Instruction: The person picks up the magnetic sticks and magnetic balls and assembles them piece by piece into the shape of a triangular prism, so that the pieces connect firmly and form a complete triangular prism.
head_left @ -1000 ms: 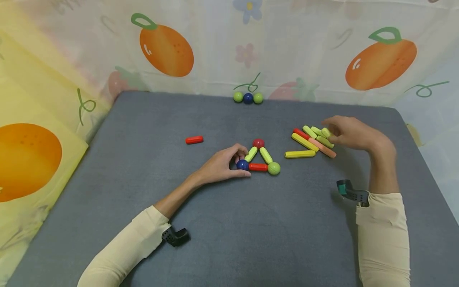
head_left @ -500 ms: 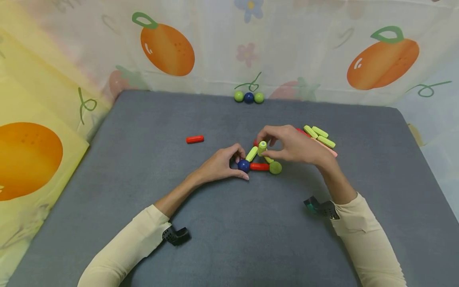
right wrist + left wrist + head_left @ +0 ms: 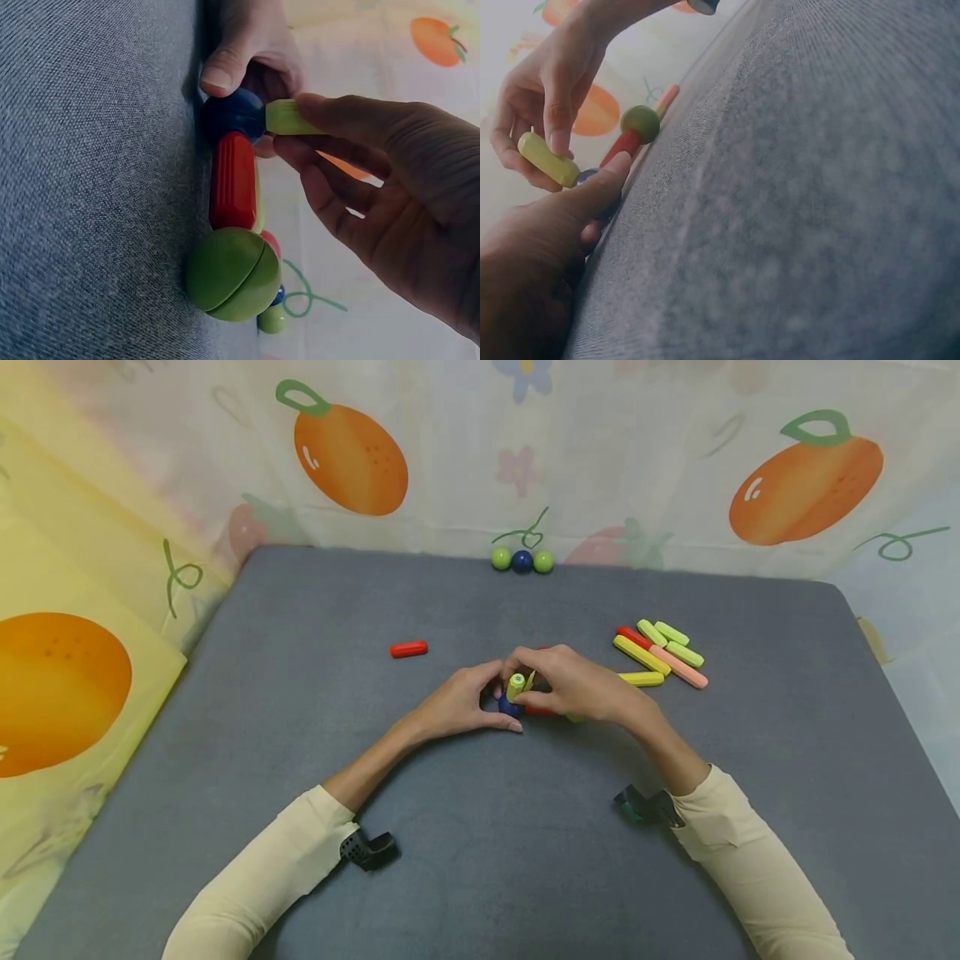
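Observation:
My left hand holds a dark blue ball between thumb and fingers, low on the table. With thumb and fingertips, my right hand pinches a yellow-green stick. The stick stands upright, its lower end at the top of the blue ball. From that ball a red stick runs to a green ball with a groove across it. These belong to a flat triangle of sticks and balls. Its red ball shows only in part; the right hand hides much of the triangle in the head view.
Right of the hands lies a loose group of sticks: yellow-green, yellow, pink and red. A single red stick lies to the left. Two green balls and a blue ball line the table's back edge.
My right hand has taken a yellow-green stick from the group on the right and carried it left to the blue ball. My left hand has stayed at the blue ball.

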